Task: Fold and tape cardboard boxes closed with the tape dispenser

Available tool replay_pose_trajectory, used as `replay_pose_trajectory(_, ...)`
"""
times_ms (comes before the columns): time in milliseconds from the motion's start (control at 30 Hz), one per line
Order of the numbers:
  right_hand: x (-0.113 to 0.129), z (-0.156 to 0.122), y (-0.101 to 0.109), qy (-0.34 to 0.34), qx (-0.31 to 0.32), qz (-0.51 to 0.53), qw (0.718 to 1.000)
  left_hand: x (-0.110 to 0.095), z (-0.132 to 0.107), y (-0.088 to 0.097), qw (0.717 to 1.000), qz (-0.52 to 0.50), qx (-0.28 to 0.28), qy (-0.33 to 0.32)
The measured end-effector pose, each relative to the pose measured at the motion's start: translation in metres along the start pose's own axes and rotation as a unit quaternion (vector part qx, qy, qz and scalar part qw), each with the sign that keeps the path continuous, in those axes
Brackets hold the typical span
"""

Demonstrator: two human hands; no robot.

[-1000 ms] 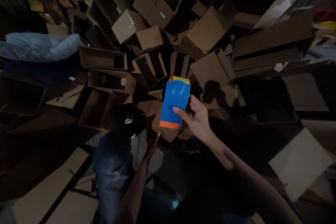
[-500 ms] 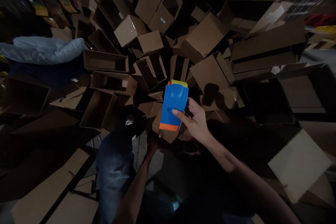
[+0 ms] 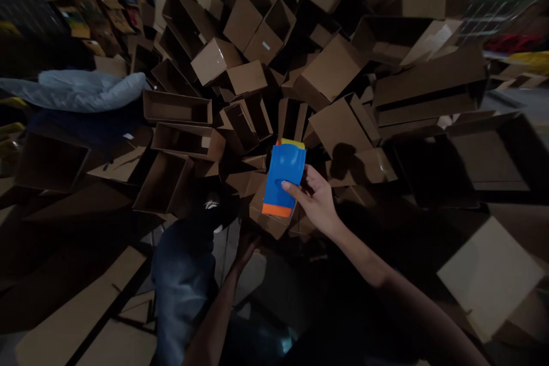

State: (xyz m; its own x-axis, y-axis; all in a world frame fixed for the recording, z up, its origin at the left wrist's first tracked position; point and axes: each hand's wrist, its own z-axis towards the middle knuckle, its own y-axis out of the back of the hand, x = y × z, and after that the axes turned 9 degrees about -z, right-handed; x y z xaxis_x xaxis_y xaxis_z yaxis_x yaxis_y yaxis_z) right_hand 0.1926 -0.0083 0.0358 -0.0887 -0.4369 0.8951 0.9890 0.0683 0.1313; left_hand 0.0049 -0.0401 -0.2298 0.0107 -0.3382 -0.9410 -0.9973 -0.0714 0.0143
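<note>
While the right hand clamps a blue plastic toy, thumb across its face, the toy's long axis runs nearly straight out from the person, leaning slightly, yellow end forward and orange end back, just above a cardboard box. The left hand, low beside a jeans-clad leg, is too dark to read.

One blue plastic object, two hands (one in shadow), dozens of cardboard boxes

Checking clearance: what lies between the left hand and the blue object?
In the head view, a cardboard box's corner lies between the left hand and the blue object.
</note>
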Motion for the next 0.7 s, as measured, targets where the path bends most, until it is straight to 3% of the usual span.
replay_pose_trajectory(133,0.002,0.000,0.000,-0.005,0.004,0.006,1.000,-0.019,0.004,-0.003,0.992,-0.054,0.099,-0.060)
replay_pose_trajectory(300,0.005,0.000,-0.003,-0.005,0.001,0.000,1.000,-0.039,0.015,-0.002,0.990,-0.055,0.108,-0.074)
replay_pose_trajectory(400,0.007,0.000,-0.004,-0.005,0.009,-0.003,1.000,-0.040,0.016,0.003,0.989,0.059,0.126,-0.038)
replay_pose_trajectory(467,0.007,-0.001,-0.004,-0.006,0.012,-0.005,1.000,-0.039,0.013,0.011,0.977,0.169,0.132,-0.002)
replay_pose_trajectory(567,0.006,-0.004,-0.002,-0.006,0.022,-0.007,1.000,-0.042,0.003,0.026,0.960,0.244,0.134,0.029)
replay_pose_trajectory(633,0.006,-0.006,-0.001,-0.010,0.028,-0.012,0.999,-0.056,-0.006,0.036,0.953,0.269,0.137,0.025)
replay_pose_trajectory(700,0.007,-0.009,0.001,-0.018,0.030,-0.014,0.999,-0.082,-0.015,0.042,0.946,0.300,0.120,0.007)
